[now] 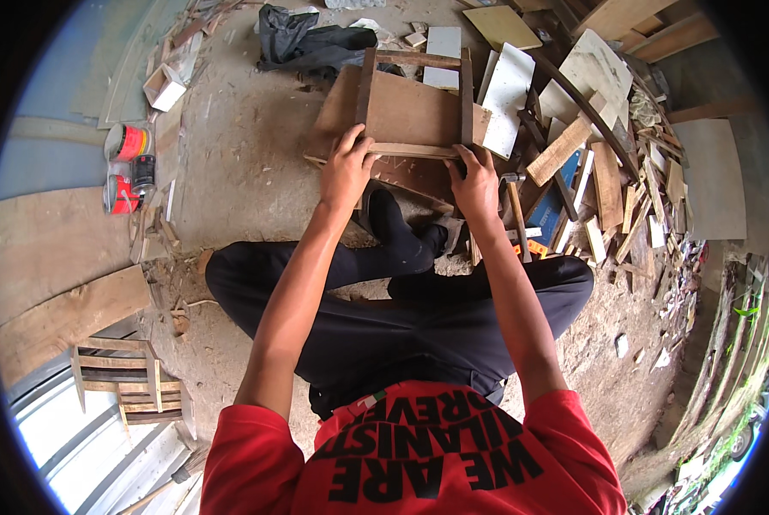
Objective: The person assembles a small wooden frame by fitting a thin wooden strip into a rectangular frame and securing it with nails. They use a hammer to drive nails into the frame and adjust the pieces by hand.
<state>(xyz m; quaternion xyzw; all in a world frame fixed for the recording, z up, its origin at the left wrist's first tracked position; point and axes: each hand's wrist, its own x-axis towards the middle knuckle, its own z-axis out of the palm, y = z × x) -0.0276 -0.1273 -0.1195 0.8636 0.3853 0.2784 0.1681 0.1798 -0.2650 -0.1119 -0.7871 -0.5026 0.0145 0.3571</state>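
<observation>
A rectangular wooden frame stands before me, with dark side bars and a paler bar along its near edge. My left hand is closed round its near left corner. At the near right corner my right hand grips the same frame, fingers over the bar and thumb beneath. Behind and under the frame shows a brown wooden board, whose lower part is partly hidden by the frame and my hands. Beside my right forearm a hammer rests with its head up near my right hand.
Wood offcuts and white panels are heaped on the right. A black plastic bag lies at the far side. Red and black cans stand on the left, and a slatted wooden piece sits at lower left. My legs are folded close by.
</observation>
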